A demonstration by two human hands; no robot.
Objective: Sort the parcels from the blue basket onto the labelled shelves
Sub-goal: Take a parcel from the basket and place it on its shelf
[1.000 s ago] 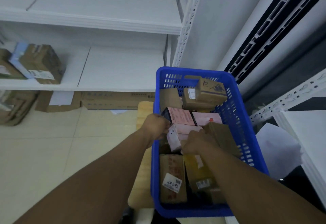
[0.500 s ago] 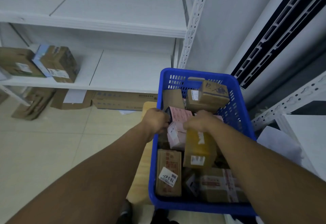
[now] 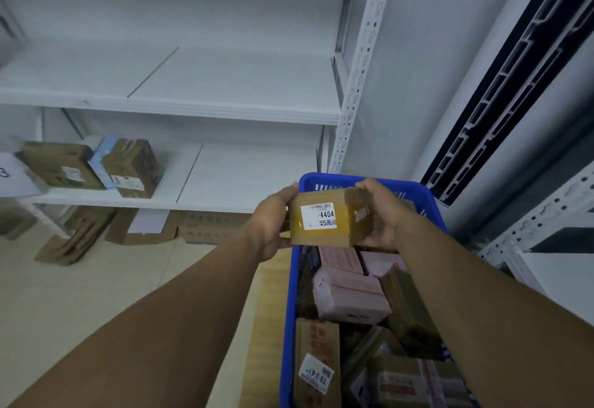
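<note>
A yellow-taped brown parcel (image 3: 324, 219) with a white label reading 4404 is held up over the far end of the blue basket (image 3: 287, 327). My left hand (image 3: 271, 224) grips its left end and my right hand (image 3: 381, 214) grips its right end. Below it the basket holds several parcels, among them pink boxes (image 3: 350, 295) and a brown box (image 3: 316, 366) labelled 78-3-47. White shelves (image 3: 225, 111) stand to the left; the lower shelf (image 3: 244, 179) carries two brown parcels (image 3: 96, 166) at its left.
The basket rests on a wooden stand (image 3: 262, 327). Flattened cardboard (image 3: 144, 227) lies on the floor under the lowest shelf. A sheet marked 3 (image 3: 9, 176) hangs at the far left. A perforated white upright (image 3: 360, 63) ends the rack; another rack (image 3: 540, 214) is at right.
Both hands lifted the yellow-taped parcel out of the basket and turned its label toward me. The view tilted upward toward the shelves.
</note>
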